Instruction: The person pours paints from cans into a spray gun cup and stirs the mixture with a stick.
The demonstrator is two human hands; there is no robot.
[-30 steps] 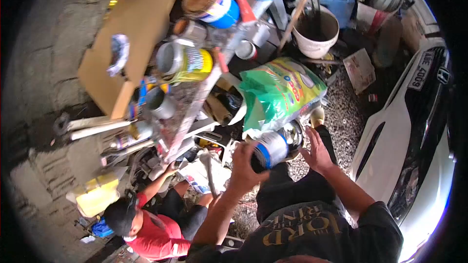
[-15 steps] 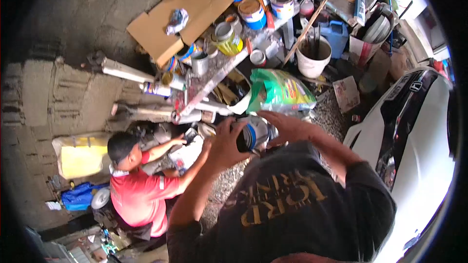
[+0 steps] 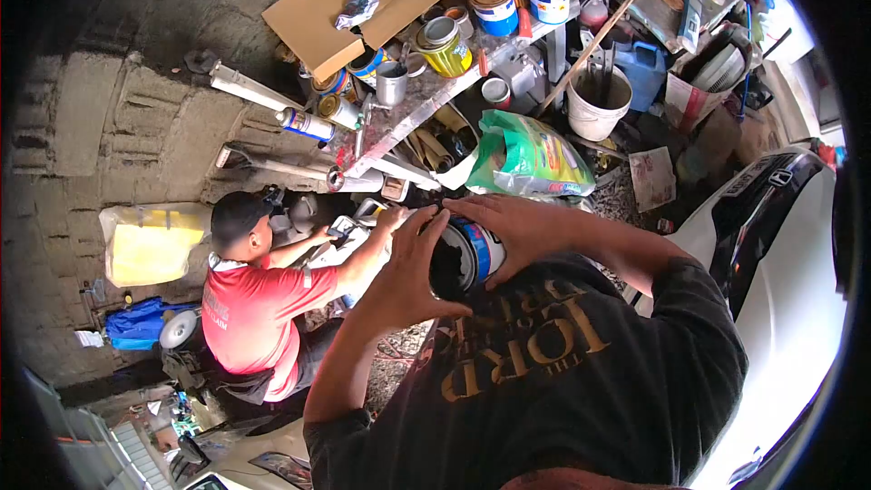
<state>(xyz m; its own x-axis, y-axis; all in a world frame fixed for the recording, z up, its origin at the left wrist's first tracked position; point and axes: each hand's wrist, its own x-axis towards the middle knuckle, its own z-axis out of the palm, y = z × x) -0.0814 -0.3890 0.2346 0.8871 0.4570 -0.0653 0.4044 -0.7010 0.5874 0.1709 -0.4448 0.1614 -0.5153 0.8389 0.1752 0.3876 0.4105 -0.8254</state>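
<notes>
A paint can [image 3: 484, 250] with a blue and white label is held up in front of my chest, lying on its side. Its dark round end [image 3: 451, 265] faces left; whether that is an open mouth or a dark lid, I cannot tell. My left hand [image 3: 410, 261] curves around this end, thumb below and fingers above. Around the labelled side wraps my right hand [image 3: 519, 225], its fingertips close to those of the left. Part of the can is hidden behind the fingers.
A co-worker in a red shirt [image 3: 259, 313] crouches at left, arms stretched forward. Ahead stands a cluttered bench [image 3: 413, 132] with paint cans and cardboard [image 3: 363, 0]. A green bag [image 3: 526, 159] and white bucket [image 3: 599, 104] sit beyond my hands. At right is a white car [image 3: 780, 254].
The can has turned so more of its label and dark end show. My right hand has closed further around it, and both hands have come nearer together. The camera view has shifted slightly.
</notes>
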